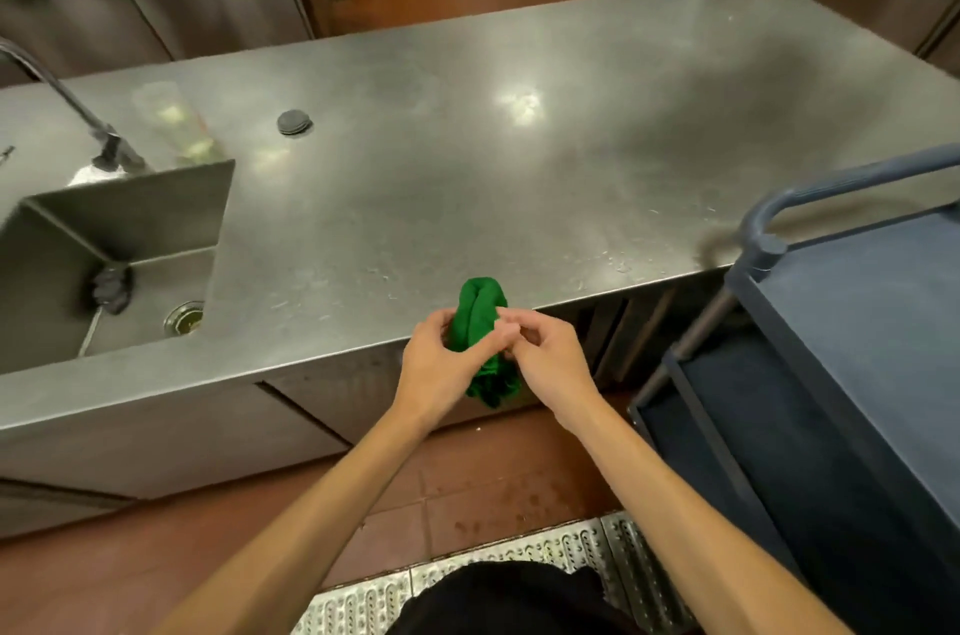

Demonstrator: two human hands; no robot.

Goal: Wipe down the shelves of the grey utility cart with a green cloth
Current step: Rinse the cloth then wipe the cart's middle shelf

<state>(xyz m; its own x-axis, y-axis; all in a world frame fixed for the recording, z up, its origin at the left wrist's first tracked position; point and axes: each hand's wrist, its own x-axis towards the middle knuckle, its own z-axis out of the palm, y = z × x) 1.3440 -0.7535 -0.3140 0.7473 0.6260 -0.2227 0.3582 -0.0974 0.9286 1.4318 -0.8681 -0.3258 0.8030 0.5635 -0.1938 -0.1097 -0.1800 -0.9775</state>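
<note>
A bunched green cloth [478, 307] is held upright over the front edge of the steel counter. My left hand [441, 369] grips its middle, fingers curled round it. My right hand [545, 354] pinches the cloth from the right side, fingertips meeting the left hand's. The cloth's lower end hangs below both hands. The grey utility cart [852, 322] stands to the right, its top shelf and a lower shelf [737, 406] both in view, with its handle [810, 193] toward the counter. Neither hand touches the cart.
A long steel counter [519, 141] runs across in front of me. A sink [119, 271] with a faucet [62, 99] is set in its left end, a dark scrubber inside. A clear plastic cup [171, 120] and a grey plug [294, 121] lie on the counter. Metal floor grating [519, 561] is underfoot.
</note>
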